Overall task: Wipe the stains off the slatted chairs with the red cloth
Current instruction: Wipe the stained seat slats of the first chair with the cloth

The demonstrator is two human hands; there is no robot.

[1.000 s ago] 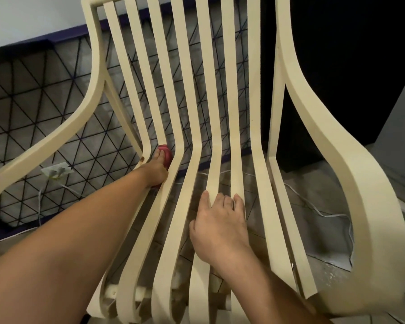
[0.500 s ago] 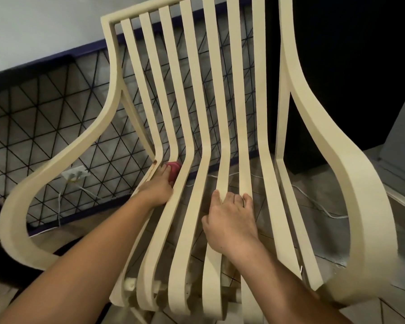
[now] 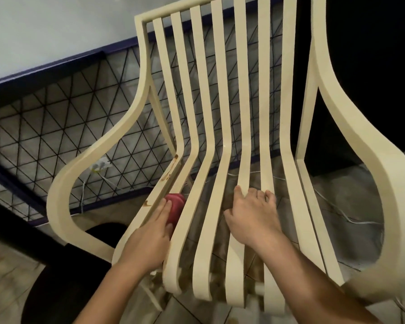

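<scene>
Right now you are leaning over a cream slatted chair (image 3: 264, 90) with curved armrests, and both of your hands are resting on its seat. Your left hand (image 3: 147, 237) is pressing a bunched red cloth (image 3: 177, 206) onto the slats at the left edge of the seat, a little forward of the bend where the seat rises into the back. Its fingers (image 3: 163, 208) are lying nearly straight across the cloth, pushing down rather than clenching; the thumb is hidden, so you cannot tell how it is sitting. Brown stains (image 3: 171, 168) are showing on the left side rail beyond the cloth, toward the bend, and another brown spot (image 3: 147, 203) is sitting just left of your fingertips. Your right hand (image 3: 250, 218) is bracing the middle of the seat, its fingers (image 3: 257, 195) curling over the slats and dipping into the gaps between them, grasping the chair. Behind the chair a wall patterned with dark triangles (image 3: 56, 127) is carrying a white socket (image 3: 101, 163), and a thin white cable (image 3: 351, 219) is trailing over the tiled floor under the right armrest.
</scene>
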